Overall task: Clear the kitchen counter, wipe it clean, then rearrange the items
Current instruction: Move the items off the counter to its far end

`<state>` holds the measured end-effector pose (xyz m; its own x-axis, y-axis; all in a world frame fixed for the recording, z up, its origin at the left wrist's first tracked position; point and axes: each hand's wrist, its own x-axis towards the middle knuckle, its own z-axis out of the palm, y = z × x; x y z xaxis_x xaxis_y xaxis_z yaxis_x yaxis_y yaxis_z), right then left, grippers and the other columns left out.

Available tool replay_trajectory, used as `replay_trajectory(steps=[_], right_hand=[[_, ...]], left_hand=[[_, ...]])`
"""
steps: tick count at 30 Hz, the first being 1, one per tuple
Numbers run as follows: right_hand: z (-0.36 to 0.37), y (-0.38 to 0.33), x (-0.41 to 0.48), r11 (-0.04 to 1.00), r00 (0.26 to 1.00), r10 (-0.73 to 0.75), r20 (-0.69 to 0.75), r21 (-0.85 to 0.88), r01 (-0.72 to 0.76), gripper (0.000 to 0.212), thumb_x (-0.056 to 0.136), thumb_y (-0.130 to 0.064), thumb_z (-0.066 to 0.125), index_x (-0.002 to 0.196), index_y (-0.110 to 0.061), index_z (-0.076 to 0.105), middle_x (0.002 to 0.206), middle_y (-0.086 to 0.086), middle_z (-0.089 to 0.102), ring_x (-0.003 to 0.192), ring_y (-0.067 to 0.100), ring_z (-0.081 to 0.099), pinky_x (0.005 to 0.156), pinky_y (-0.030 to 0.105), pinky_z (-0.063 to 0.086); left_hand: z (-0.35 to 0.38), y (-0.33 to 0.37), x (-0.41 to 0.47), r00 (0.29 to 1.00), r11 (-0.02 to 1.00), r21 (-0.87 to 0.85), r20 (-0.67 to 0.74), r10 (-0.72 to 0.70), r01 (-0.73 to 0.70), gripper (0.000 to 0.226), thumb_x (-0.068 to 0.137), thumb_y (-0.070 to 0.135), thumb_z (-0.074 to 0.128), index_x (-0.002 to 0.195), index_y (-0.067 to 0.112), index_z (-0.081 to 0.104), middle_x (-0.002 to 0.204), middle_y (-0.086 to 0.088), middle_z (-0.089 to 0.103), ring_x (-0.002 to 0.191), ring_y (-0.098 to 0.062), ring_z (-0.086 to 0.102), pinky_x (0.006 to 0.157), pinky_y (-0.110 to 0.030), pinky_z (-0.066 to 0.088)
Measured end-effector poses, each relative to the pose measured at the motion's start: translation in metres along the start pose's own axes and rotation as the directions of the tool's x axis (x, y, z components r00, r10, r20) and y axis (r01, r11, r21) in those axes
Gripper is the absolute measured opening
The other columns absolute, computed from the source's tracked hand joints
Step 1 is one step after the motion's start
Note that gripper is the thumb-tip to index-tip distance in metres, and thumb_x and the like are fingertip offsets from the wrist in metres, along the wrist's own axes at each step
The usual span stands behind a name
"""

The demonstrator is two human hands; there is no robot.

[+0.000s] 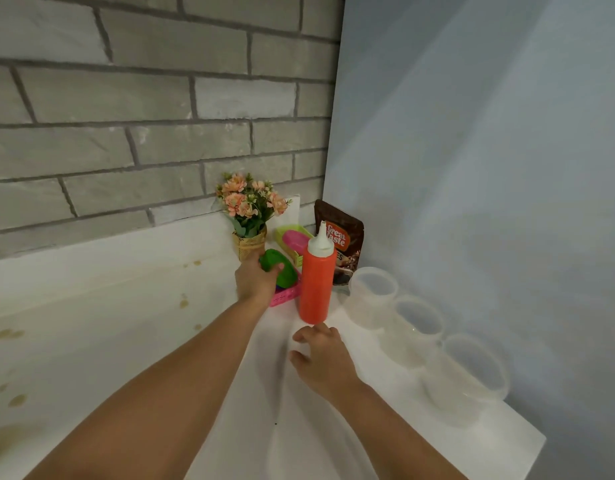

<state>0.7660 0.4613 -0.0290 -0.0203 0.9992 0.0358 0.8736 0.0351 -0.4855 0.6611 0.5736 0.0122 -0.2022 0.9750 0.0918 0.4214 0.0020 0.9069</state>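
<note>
Counter [126,306]: white w/ brownish stains on its left half, items bunched in the far right corner. Three clear tubs [403,341] line the right edge. Red squeeze bottle [316,285] stands upright btwn the tubs and a pink basket [286,296]. L hand [256,282] grips a green plastic piece [286,273] over the basket, fingers curled round it. R hand [321,356] hovers just short of the bottle's base, fingers loosely spread, holding nothing. Risk: the bottle is tall and narrow, so a knock from either wrist could tip it into the tubs. Brown pouch [344,237] behind reads "Great Taste"; other text hidden.
</note>
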Motion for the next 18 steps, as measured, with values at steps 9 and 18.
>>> replay_trajectory(steps=[9, 18], right_hand=[[-0.002, 0.003, 0.004, 0.999, 0.999, -0.051, -0.001, -0.019, 0.051, 0.036, 0.092, -0.026, 0.051, 0.127, -0.019, 0.055, 0.128, 0.001, 0.051, 0.118, 0.020, 0.044, 0.098, 0.025, 0.038], [-0.003, -0.024, 0.009, 0.996, 0.996, -0.078, 0.034, 0.037, 0.077, 0.032, 0.091, -0.026, 0.054, 0.123, -0.019, 0.056, 0.122, 0.002, 0.051, 0.117, 0.020, 0.048, 0.097, 0.032, 0.045]], left_hand=[[0.000, -0.009, 0.002, 1.000, 0.994, 0.112, -0.003, -0.021, 0.022, 0.047, 0.094, 0.024, 0.051, 0.137, 0.010, 0.042, 0.130, -0.020, 0.036, 0.114, -0.037, 0.050, 0.101, -0.034, 0.039], [-0.044, -0.022, -0.021, 0.996, 0.997, 0.025, -0.056, -0.074, 0.075, 0.028, 0.095, 0.020, 0.047, 0.117, 0.007, 0.059, 0.120, -0.013, 0.054, 0.107, -0.027, 0.054, 0.083, -0.025, 0.038]])
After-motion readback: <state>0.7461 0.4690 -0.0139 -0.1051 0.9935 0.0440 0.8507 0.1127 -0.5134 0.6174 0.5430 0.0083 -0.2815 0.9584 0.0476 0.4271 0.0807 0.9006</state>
